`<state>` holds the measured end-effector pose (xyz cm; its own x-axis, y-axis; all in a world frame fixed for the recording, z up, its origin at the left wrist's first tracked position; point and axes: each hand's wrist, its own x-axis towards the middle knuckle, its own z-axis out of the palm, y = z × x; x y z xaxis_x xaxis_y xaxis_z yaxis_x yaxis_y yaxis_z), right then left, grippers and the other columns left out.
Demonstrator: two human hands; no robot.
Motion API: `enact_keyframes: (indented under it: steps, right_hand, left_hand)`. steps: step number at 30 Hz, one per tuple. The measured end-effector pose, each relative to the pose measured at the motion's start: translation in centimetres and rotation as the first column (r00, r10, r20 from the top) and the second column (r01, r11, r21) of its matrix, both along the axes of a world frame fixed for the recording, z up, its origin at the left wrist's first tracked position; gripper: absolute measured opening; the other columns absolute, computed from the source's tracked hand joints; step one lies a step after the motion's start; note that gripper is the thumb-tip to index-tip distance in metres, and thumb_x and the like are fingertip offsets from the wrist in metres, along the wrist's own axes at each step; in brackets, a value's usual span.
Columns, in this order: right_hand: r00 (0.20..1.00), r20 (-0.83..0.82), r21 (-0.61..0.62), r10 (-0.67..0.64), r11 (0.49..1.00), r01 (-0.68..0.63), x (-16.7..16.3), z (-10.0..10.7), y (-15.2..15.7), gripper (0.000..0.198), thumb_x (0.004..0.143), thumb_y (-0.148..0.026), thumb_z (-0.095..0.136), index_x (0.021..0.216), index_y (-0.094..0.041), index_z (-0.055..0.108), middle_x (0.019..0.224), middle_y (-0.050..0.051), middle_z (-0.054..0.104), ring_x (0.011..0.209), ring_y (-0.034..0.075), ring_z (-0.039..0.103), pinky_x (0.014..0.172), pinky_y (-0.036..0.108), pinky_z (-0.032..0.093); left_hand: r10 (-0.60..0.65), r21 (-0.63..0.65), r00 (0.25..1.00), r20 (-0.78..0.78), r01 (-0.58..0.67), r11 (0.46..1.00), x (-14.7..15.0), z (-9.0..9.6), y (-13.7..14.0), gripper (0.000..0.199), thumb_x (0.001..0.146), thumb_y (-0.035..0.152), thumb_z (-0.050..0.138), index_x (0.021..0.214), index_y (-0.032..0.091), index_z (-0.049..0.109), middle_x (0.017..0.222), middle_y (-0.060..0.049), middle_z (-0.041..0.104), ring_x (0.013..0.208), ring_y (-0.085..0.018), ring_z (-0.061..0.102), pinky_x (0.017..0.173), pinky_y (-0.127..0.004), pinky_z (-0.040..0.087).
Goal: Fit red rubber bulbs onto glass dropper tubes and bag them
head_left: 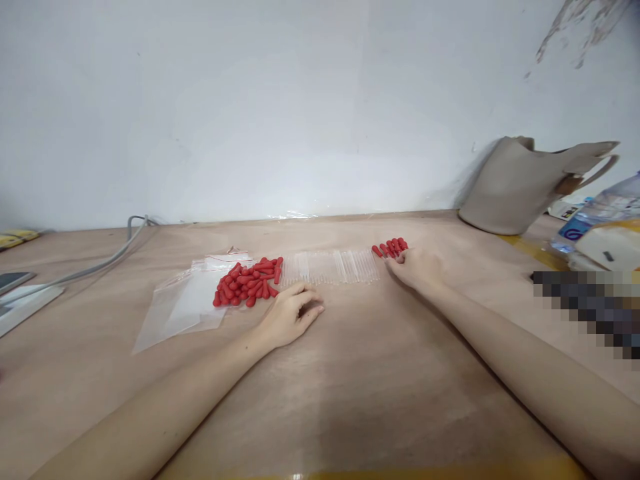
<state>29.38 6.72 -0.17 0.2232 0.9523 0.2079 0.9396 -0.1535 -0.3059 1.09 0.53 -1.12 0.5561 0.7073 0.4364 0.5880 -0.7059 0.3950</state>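
Note:
My left hand (295,315) rests on the table just right of a pile of red rubber bulbs (243,283). Its fingers are loosely curled, with the thumb apart and nothing between them. A row of thin clear tubes (330,267) lies side by side beyond it. At the right end of that row, several red bulbs (395,247) lie together in a slanted line. My right hand (415,268) is at their near side, thumb and fingertips pinched together against them. What sits in the pinch is hidden by the fingers.
Clear zip bags (187,300) lie under and left of the red pile. A grey cable (110,257) and a phone (15,281) are at far left. At the right stand a beige bag (515,190) and a plastic bottle (595,217). A white wall (300,113) closes the back.

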Motion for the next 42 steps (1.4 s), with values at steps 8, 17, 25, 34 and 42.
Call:
enact_keyframes:
  steps: [8,17,25,34,42]
  right_hand:
    - [0.999,-0.003,-0.118,-0.052,0.992,0.051,0.1,0.1,0.4,0.042,0.075,-0.056,0.043,0.069,-0.019,0.061,0.079,0.012,0.06,0.079,0.027,0.056,0.064,0.035,0.038]
    - [0.998,0.045,-0.052,-0.043,0.998,0.046,-0.5,0.1,-0.1,0.048,0.077,-0.059,0.037,0.073,-0.019,0.063,0.076,0.01,0.062,0.078,0.027,0.057,0.066,0.036,0.038]
    - [0.995,0.066,-0.036,0.071,0.997,-0.068,-2.3,-0.4,-0.2,0.035,0.078,-0.044,0.04,0.069,-0.022,0.066,0.076,0.006,0.064,0.079,0.025,0.059,0.065,0.034,0.04]
    - [0.978,0.186,-0.061,0.093,0.995,-0.083,-2.3,-0.6,0.2,0.03,0.078,-0.03,0.041,0.081,-0.014,0.066,0.081,0.015,0.065,0.079,0.029,0.061,0.061,0.036,0.042]
    - [0.916,0.219,0.168,0.336,0.912,-0.375,-4.0,-0.7,-3.0,0.026,0.087,-0.031,0.036,0.091,-0.014,0.056,0.085,0.011,0.063,0.076,0.022,0.058,0.061,0.03,0.037]
  left_hand:
    - [-0.007,0.011,1.0,-0.013,0.007,1.0,0.0,0.0,0.0,0.014,0.084,0.021,0.049,0.087,0.017,0.062,0.089,-0.006,0.059,0.077,-0.015,0.055,0.069,-0.028,0.045]
    - [-0.012,0.007,1.0,-0.013,0.013,1.0,0.1,0.0,0.0,0.014,0.084,0.021,0.049,0.086,0.017,0.061,0.088,-0.005,0.059,0.077,-0.015,0.055,0.07,-0.029,0.045]
    - [-0.017,0.005,1.0,-0.013,0.017,1.0,0.1,0.2,0.0,0.015,0.084,0.022,0.048,0.085,0.017,0.062,0.087,-0.006,0.059,0.075,-0.015,0.055,0.067,-0.027,0.045]
    - [-0.006,0.008,1.0,-0.015,0.006,1.0,0.3,0.0,-0.1,0.015,0.084,0.022,0.048,0.086,0.017,0.062,0.089,-0.006,0.059,0.077,-0.015,0.055,0.07,-0.029,0.045]
    - [0.446,0.313,0.894,-0.034,-0.414,0.855,-2.1,1.6,2.1,0.017,0.082,0.029,0.051,0.083,0.019,0.065,0.082,-0.006,0.059,0.085,-0.023,0.051,0.077,-0.038,0.039]
